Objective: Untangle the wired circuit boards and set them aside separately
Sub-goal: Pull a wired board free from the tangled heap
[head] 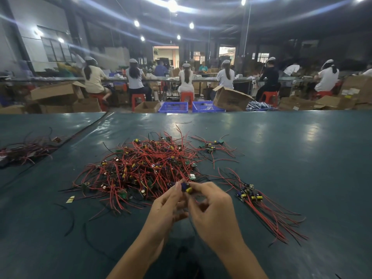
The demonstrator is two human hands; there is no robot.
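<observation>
Left hand, right hand and forearms apparently bare.

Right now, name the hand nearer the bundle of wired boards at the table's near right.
Right. The right hand is just left of the near-right bundle; the left hand is farther left. Both pinch one circuit board.

You pinched one small circuit board between your left hand and right hand at the near edge of the tangled pile, while a separated bunch lay to the right on the green table.
</observation>
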